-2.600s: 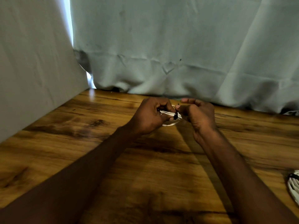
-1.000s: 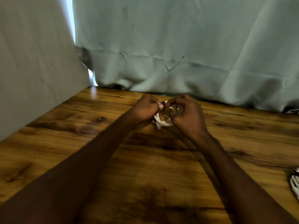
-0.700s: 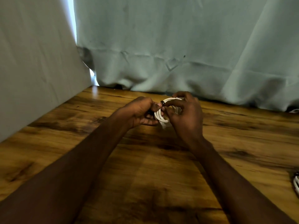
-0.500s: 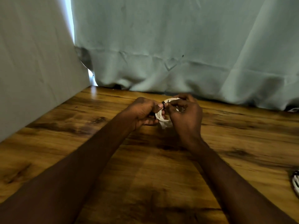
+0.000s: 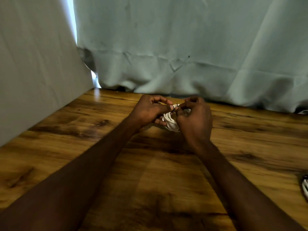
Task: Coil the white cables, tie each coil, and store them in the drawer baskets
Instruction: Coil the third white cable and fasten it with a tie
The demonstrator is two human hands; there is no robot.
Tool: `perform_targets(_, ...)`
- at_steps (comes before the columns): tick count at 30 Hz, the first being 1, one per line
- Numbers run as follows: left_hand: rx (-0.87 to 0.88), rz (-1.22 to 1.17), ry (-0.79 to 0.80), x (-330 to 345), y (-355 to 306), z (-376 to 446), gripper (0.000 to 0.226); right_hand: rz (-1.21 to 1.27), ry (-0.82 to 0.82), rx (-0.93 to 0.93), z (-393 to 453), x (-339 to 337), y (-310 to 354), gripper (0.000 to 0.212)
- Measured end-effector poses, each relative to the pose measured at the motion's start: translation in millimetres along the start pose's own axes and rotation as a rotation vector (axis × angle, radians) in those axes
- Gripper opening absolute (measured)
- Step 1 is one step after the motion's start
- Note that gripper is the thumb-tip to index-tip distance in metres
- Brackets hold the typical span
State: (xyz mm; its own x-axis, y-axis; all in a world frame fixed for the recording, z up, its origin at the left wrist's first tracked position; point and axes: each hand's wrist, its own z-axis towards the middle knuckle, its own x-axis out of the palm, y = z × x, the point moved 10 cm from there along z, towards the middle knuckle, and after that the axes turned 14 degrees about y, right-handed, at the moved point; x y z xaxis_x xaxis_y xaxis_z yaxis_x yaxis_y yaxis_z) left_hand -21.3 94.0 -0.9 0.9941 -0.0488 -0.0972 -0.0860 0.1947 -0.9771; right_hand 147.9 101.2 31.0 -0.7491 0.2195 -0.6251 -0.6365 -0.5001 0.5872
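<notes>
Our fingers [image 5: 168, 106] on both sides are curled in tight, pinching the ends of a thin black wire tie [image 5: 173, 109] right on top of the small coiled white cable [image 5: 170, 121], so we reckon we're mid-twist closing it. The left hand [image 5: 150, 110] also cradles the coil from the side, probably so the loops don't spring apart. The right hand [image 5: 195, 119] comes over the top, knuckles toward us. The coil sits between both hands, just above the brown wood-grain counter [image 5: 150, 180], both forearms stretched forward. Another tied white cable bundle [image 5: 305, 189] lies at the right edge, well apart. No drawer baskets in sight.
</notes>
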Motion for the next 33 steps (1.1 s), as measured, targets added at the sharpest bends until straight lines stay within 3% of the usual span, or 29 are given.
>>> perform_targets(8,0.009,-0.090,0.048,3,3,0,0.025,-0.066,-0.027,0.016,-5,-11,5,0.019)
perform_targets(15,-0.009,-0.194,0.068,8,4,1,0.027,0.003,-0.132,0.025,-8,-15,5,0.023)
perform_targets(22,0.019,-0.183,0.054,11,3,1,0.023,0.079,-0.123,0.013,-9,-20,3,0.019)
perform_targets(28,0.023,-0.115,0.096,11,3,1,0.016,-0.186,-0.028,-0.003,-10,-18,15,0.017)
perform_targets(33,0.026,-0.066,0.088,13,0,-2,0.024,-0.360,0.015,-0.042,-12,-11,25,0.018)
